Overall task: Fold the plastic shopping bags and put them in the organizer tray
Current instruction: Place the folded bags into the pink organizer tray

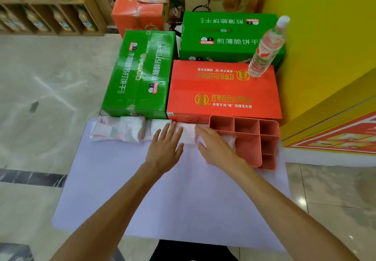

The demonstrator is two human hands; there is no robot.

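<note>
Both hands are at the far edge of the desk point(162, 199), reaching toward 12 o'clock. The left hand point(165, 147) lies flat with its fingers point(173, 130) straight and spread, tips touching a folded bag point(188, 135) in the row along the desk's far edge. The right hand point(215, 149) is palm down just beside it at 3 o'clock, fingers loosely extended; it seems to rest over another bag point(231, 139) at the tray's point(268, 138) near-left wall, though blur hides whether it pinches it or only presses.

More folded bags point(120, 131) sit further along the row at 9 o'clock. The tray stands at 2 o'clock from the hands, against the red box point(221, 92); its compartments look empty from here, apart from the bag at its left edge.

My judgement: folding looks largely done, and the step in hand is moving folded bags into the tray. The next move calls for a firm pinch across the folded bundle so that the slippery plastic does not spring open, then a short carry toward 3 o'clock and a drop into one compartment.
</note>
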